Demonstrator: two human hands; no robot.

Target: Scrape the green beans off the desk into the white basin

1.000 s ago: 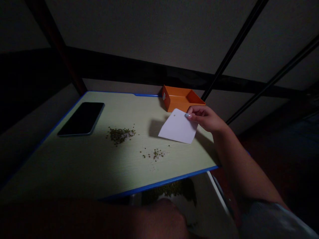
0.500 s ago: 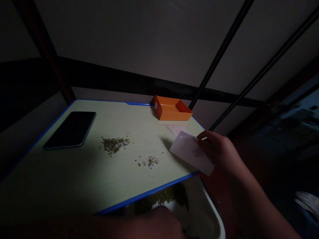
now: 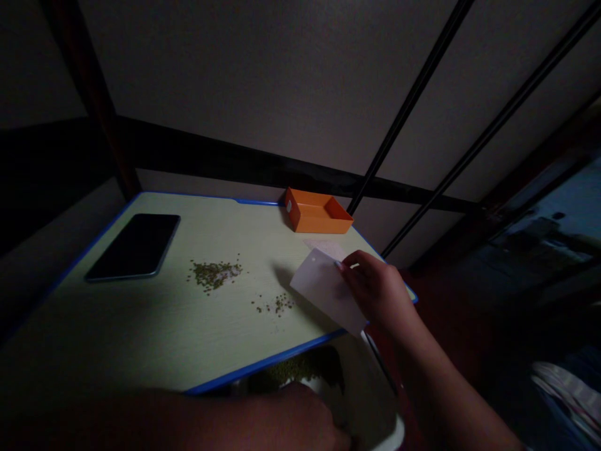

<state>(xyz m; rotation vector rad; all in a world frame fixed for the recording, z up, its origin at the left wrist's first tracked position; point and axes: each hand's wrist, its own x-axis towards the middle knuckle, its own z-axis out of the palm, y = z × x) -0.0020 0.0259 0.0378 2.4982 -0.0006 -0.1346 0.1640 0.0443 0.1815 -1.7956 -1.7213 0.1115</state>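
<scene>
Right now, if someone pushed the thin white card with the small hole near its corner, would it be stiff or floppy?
Probably springy: the thin white card shows only a gentle curve, though pinched at one edge by the right hand. It looks light, being a thin sheet held in the fingertips. It might pivot, since much of it extends unsupported.

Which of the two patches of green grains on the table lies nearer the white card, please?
The smaller, sparser patch is nearer the white card; the larger, denser heap lies farther off, toward the phone.
</scene>
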